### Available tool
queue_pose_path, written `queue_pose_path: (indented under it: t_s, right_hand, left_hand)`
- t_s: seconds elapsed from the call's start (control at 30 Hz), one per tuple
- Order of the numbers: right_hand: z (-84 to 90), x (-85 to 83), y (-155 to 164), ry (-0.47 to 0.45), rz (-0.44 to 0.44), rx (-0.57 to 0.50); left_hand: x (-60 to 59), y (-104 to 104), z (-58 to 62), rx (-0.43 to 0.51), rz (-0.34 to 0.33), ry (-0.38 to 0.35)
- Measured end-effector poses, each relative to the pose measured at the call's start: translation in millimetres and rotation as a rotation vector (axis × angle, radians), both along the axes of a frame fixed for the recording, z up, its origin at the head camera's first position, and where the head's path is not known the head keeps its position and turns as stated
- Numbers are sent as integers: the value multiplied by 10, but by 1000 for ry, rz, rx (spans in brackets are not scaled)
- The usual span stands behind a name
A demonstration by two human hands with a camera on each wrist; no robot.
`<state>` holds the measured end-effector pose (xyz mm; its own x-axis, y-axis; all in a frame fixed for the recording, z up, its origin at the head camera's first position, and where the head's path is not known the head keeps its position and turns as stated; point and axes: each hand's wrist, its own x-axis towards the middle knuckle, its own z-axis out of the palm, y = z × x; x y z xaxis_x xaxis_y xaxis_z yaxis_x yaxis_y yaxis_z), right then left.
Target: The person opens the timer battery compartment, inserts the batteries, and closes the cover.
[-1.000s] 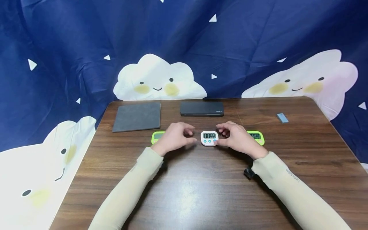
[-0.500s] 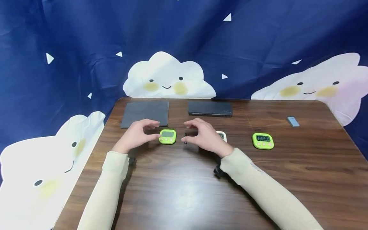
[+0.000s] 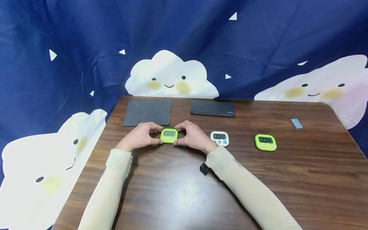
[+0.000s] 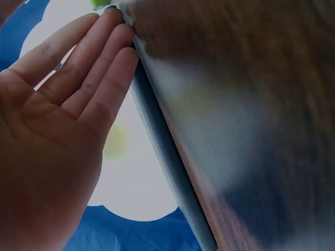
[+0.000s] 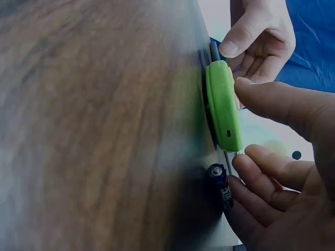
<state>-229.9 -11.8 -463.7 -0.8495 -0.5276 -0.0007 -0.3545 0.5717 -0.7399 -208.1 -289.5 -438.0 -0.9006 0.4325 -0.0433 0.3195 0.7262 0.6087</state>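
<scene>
my left hand point(image 3: 140, 137) and right hand point(image 3: 193, 138) pinch the green timer point(image 3: 169, 135) on the table point(image 3: 184, 191); a battery point(image 5: 222, 184) lies tucked under my right fingers point(image 5: 272, 170) and could roll loose if they shift

The white timer point(image 3: 219, 138) shows 00:00 on its display. The right-hand green timer point(image 3: 265, 142) shows 00:00 too. Small print on the dark case point(image 3: 213, 109) is unreadable.

Staged recording setup: wooden table point(image 3: 258, 191) before a cloud-print backdrop point(image 3: 172, 76)
</scene>
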Motion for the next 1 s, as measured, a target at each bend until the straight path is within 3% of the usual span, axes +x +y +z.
queue_pose_path:
  t_s: [0.3, 0.47, 0.8, 1.0]
  right_hand:
    - [-7, 44, -49, 16, -21, 49]
    - [82, 140, -69, 8, -30, 80]
    - [89, 150, -101, 43, -27, 144]
    - [80, 142, -115, 39, -28, 131]
  left_hand:
    - [2, 52, -15, -58, 2, 0]
    - [14, 62, -23, -57, 4, -4]
    - [24, 70, -10, -74, 5, -13]
    - [25, 75, 6, -72, 2, -17]
